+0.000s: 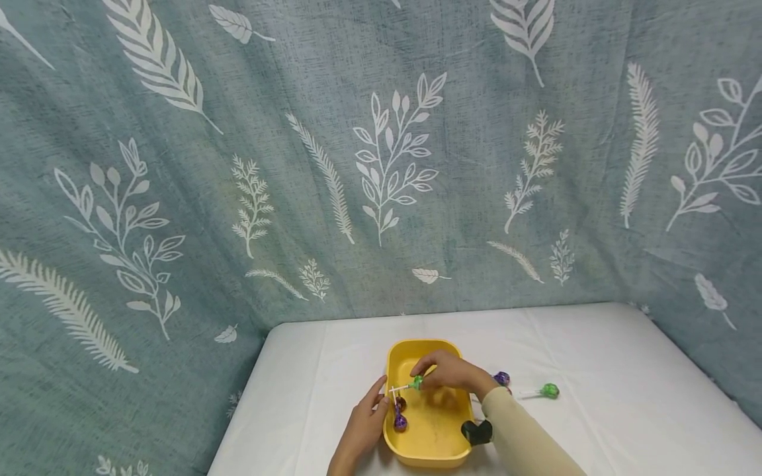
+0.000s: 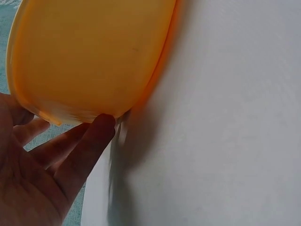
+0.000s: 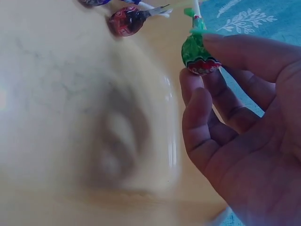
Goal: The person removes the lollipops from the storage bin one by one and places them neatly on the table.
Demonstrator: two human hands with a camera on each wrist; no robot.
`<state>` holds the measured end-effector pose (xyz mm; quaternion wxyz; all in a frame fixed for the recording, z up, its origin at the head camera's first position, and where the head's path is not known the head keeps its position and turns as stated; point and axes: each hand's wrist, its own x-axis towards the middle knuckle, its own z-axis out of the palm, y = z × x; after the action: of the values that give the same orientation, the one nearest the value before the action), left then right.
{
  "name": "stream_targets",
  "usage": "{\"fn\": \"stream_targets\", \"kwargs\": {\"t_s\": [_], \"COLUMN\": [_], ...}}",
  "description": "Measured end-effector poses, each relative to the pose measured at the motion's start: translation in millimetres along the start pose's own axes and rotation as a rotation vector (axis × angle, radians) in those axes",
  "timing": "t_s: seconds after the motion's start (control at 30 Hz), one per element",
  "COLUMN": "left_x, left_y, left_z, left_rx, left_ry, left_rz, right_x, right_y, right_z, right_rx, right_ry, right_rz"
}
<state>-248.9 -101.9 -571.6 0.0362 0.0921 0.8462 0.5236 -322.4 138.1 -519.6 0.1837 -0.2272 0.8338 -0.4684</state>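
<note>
A green-wrapped lollipop (image 3: 199,54) is pinched between the thumb and fingertips of my right hand (image 1: 445,371), held over the yellow tray (image 1: 428,459). Its white stick points left, toward the tray's left rim. My left hand (image 1: 364,423) holds that left side, the thumb at the rim and the fingers (image 2: 89,146) against the outer wall. Inside the tray, by its left wall, lie a purple lollipop (image 1: 401,423) and a dark red one (image 3: 126,21), their sticks close together.
On the white-covered table (image 1: 321,370), right of the tray, lie another green lollipop (image 1: 550,391) and a purple lollipop (image 1: 503,378), partly behind my right forearm. A dark piece (image 1: 477,432) shows beside the right sleeve. Leaf-patterned blue-green cloth (image 1: 387,277) hangs behind the table.
</note>
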Motion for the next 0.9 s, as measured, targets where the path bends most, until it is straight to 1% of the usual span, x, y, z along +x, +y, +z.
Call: {"fn": "stream_targets", "kwargs": {"t_s": [0.17, 0.3, 0.67, 0.73, 0.9], "left_x": [0.4, 0.9, 0.4, -0.3, -0.7], "left_y": [0.8, 1.5, -1.7, -1.3, -0.8], "left_z": [0.0, -0.3, 0.3, 0.3, 0.6], "left_rx": [0.002, 0.008, 0.004, 0.003, 0.005], "left_ry": [0.000, -0.003, 0.006, 0.011, 0.010], "left_rz": [-0.018, -0.033, -0.001, 0.011, 0.002], "right_x": [-4.8, -9.7, -22.8, -25.6, -32.5], "right_y": [0.2, -2.1, 0.7, 0.5, 1.9], "right_z": [-3.6, -8.3, -19.4, -21.0, -24.7], "right_rx": [0.008, 0.042, 0.060, 0.075, 0.131], "right_ry": [0.026, 0.046, 0.108, 0.119, 0.151], "right_rz": [-0.018, -0.030, -0.028, -0.028, -0.034]}}
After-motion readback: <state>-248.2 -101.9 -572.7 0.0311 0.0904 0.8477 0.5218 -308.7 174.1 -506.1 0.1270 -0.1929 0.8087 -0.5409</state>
